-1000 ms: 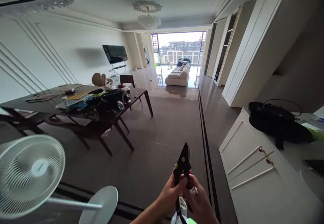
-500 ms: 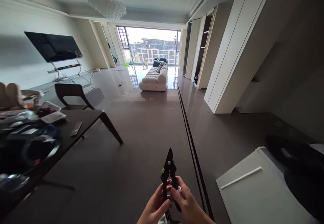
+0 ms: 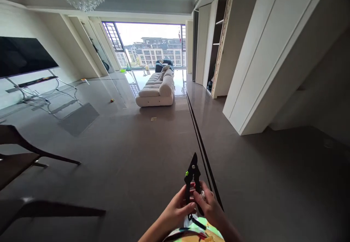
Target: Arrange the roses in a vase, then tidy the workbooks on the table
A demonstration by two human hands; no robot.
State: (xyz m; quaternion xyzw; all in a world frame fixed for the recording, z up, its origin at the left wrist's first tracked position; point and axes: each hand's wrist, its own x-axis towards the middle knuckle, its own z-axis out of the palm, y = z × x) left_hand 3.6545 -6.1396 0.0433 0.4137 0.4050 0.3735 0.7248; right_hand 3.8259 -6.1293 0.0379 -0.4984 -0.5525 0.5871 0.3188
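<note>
Black pruning shears [image 3: 193, 172] with a bright green catch point away from me, blades together at the top. My left hand [image 3: 180, 204] is closed around the left handle. On the other handle are the fingers of my right hand [image 3: 208, 201], which wears a ring with a pale stone. A dark strap dangles from the handle ends. Below the hands shows brightly patterned clothing [image 3: 202, 231] in yellow and green.
A cream sofa [image 3: 155, 98] stands ahead before a wide window. Dark wooden chairs [image 3: 19, 154] are at left, a television [image 3: 27, 56] on a wheeled stand behind. White cabinet panels [image 3: 254, 63] line the right. Small items lie on the glossy floor [image 3: 131, 150].
My view has moved forward into the room; the sofa and cabinets appear nearer. The cluttered table and the white box have left the picture. Both hands keep their hold on the shears.
</note>
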